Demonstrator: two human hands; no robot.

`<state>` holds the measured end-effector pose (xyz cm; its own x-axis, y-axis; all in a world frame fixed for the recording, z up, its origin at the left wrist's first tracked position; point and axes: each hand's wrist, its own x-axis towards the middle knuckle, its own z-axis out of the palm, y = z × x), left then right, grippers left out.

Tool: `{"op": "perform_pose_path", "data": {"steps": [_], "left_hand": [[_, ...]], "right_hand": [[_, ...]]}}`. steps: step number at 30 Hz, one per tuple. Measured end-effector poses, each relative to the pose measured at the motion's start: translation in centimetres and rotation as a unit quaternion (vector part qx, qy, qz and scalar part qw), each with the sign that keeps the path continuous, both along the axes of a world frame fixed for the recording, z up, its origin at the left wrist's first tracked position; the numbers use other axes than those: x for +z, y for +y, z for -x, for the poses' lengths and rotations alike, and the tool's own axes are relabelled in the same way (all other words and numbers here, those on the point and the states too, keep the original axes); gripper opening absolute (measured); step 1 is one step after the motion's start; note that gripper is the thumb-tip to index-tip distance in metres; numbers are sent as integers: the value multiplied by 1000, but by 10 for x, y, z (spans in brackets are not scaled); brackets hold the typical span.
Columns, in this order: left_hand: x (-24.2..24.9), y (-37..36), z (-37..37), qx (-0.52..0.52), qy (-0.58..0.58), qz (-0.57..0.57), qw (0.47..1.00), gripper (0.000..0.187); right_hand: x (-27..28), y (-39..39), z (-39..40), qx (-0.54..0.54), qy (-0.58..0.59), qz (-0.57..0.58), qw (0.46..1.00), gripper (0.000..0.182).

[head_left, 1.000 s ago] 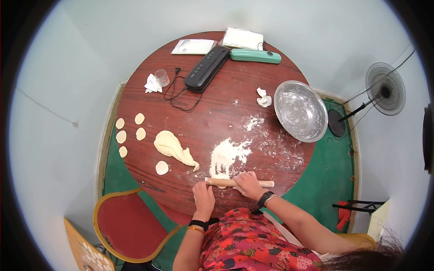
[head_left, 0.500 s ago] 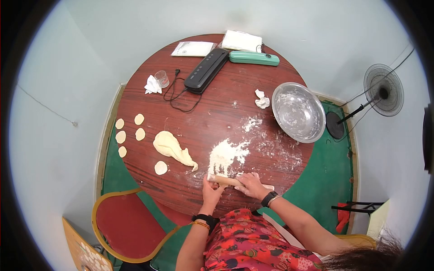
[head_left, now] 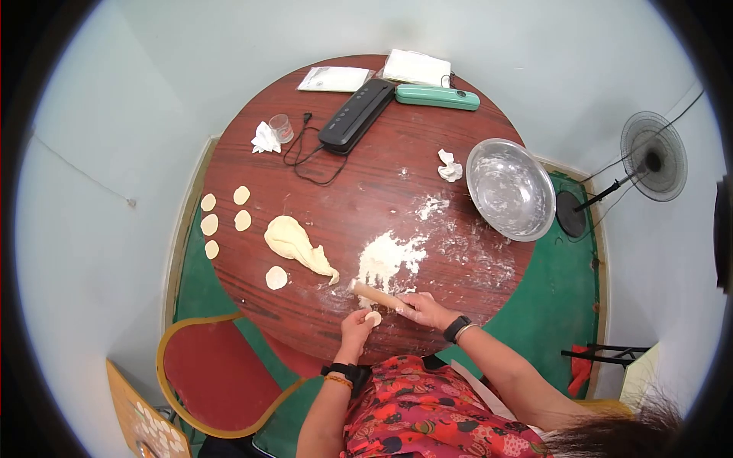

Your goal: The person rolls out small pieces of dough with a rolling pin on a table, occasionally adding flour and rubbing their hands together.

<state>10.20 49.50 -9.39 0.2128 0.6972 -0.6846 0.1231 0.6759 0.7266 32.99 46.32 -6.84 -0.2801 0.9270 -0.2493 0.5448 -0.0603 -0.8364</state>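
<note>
My right hand (head_left: pixel 427 311) is closed round a wooden rolling pin (head_left: pixel 378 296), whose free end points up and left over the flour. Just below that end, my left hand (head_left: pixel 356 330) pinches a small round dough wrapper (head_left: pixel 373 318) by its left edge. The pin and the wrapper look apart. White flour (head_left: pixel 385 259) is spread on the table beyond the pin. To the left lies a long lump of dough (head_left: pixel 289 238), tapering toward my hands. One flat dough round (head_left: pixel 276 278) rests below the lump, and several more (head_left: pixel 242 220) lie at the table's left side.
On the round wooden table (head_left: pixel 336 206) stand a floured metal bowl (head_left: pixel 510 191), a black corded appliance (head_left: pixel 356 116), a green device (head_left: pixel 437 97), a glass (head_left: pixel 282 128) and crumpled tissues (head_left: pixel 450 166). A red chair (head_left: pixel 221 378) is at lower left, a fan (head_left: pixel 653 156) at right.
The rolling pin has left my left hand and tilted upward at its left end, held by my right hand alone. My left hand has dropped slightly and now pinches the dough wrapper. The view shifted slightly.
</note>
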Motion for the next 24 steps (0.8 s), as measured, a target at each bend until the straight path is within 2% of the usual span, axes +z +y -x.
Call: {"op": "perform_pose_path", "data": {"steps": [3, 6, 9, 12, 13, 16, 17, 20, 24], "left_hand": [[-13, -8, 8, 68, -19, 17, 997, 28], [-12, -13, 8, 141, 77, 39, 986, 32], [-26, -18, 32, -29, 204, -82, 975, 35], [23, -20, 34, 50, 255, -328, 908, 31], [22, -17, 40, 18, 248, -347, 904, 34], [34, -10, 45, -162, 269, -490, 814, 40], [39, -6, 47, -264, 281, -444, 809, 52], [44, -6, 45, -398, 351, -358, 768, 59], [36, -2, 43, -411, 359, -360, 757, 64]], "right_hand": [[2, 3, 4, -13, 6, -43, 999, 41], [-5, 0, 9, 5, -39, -91, 995, 39], [-7, -7, 16, 25, -89, -124, 988, 36], [-9, -20, 25, 20, -128, -159, 979, 35], [-7, -24, 28, 22, -141, -157, 977, 37], [-5, -31, 35, 42, -179, -159, 970, 40], [-5, -33, 38, 50, -191, -162, 967, 40], [3, -39, 49, 14, -239, -141, 961, 44], [9, -47, 54, -34, -303, -174, 937, 51]]}}
